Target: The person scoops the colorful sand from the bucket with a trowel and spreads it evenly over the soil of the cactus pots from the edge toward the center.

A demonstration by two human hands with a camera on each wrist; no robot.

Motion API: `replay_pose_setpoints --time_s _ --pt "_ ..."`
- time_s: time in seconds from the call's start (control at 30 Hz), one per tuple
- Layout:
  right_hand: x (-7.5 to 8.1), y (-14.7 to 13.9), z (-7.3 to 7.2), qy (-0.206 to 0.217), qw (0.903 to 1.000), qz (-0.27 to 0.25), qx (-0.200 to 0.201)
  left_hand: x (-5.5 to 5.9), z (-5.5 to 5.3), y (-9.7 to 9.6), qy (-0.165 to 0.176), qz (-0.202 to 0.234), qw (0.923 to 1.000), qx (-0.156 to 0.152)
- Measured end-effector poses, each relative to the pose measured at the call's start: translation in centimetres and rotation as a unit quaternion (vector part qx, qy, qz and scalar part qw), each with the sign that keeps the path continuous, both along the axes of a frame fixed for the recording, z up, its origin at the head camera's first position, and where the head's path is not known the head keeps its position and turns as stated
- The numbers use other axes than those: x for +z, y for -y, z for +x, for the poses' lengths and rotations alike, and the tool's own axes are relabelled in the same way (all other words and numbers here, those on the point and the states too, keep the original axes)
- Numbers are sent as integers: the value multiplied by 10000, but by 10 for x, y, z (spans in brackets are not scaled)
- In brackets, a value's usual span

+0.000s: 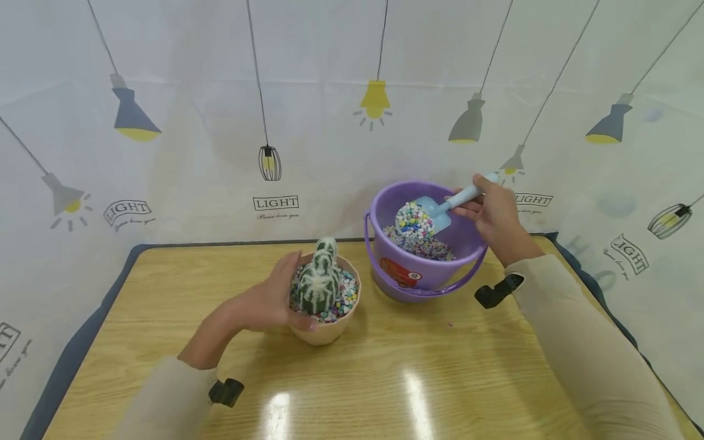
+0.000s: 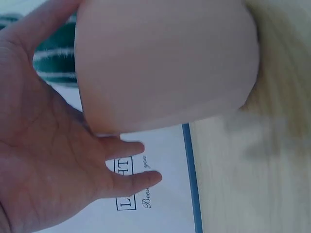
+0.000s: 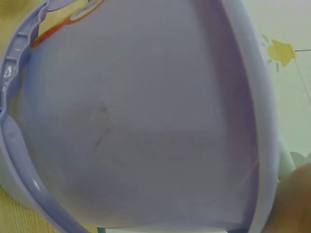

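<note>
On the wooden table stands a peach flowerpot (image 1: 324,333) with a green-and-white cactus (image 1: 318,287) and coloured pebbles (image 1: 346,293). My left hand (image 1: 269,299) holds the pot by its left side, thumb at the front and fingers behind; some fingertips (image 2: 150,179) extend past the pot in the left wrist view. My right hand (image 1: 495,214) grips the handle of a light blue scoop (image 1: 437,214) heaped with coloured pebbles. The scoop is tilted over a purple bucket (image 1: 390,269), which has more pebbles inside. In the right wrist view the bucket wall (image 3: 146,121) hides the scoop's blade.
The bucket's handle (image 1: 456,284) hangs down at its front. Behind the table (image 1: 357,385) a white cloth (image 1: 330,122) printed with lamps hangs as a backdrop. A small pink speck (image 1: 450,324) lies near the bucket.
</note>
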State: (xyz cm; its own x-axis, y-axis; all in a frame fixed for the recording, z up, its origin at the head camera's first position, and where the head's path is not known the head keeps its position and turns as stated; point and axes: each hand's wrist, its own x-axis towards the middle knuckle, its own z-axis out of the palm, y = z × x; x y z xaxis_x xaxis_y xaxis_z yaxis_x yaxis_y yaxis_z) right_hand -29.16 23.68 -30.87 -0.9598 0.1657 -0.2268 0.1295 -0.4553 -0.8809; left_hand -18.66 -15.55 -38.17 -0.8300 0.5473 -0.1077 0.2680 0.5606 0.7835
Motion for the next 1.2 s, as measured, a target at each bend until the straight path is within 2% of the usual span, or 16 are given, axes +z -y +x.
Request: replay_pose_setpoints --time_s 0.07,0.13,0.27,0.37,0.47,0.67,0.83,1.0,1.2 --pt "0 -1 3 15 9999 -100 -17 -2 6 -4 -204 -13 9996 216" --pt "1 -1 5 17 9998 -173 -14 -5 12 -8 -471 -202 9974 506" --pt "3 2 10 53 9993 -373 -18 -11 18 -18 -939 -714 9870 1091" --pt "4 7 14 87 9988 -476 60 -14 19 -22 -1061 -829 9827 1274" --pt "5 14 17 97 9987 -474 176 -14 16 -21 -979 -774 9848 1206" --pt "6 31 18 55 9980 -482 406 -9 7 -14 -688 -685 9923 765" --pt "6 45 18 -66 9974 -364 620 -5 0 -7 -349 -436 9974 446" --pt "6 56 18 -67 9967 -247 770 -2 -5 -3 -63 -229 9995 213" --pt "5 67 17 -78 9961 -31 881 -1 -12 1 124 189 9997 -117"
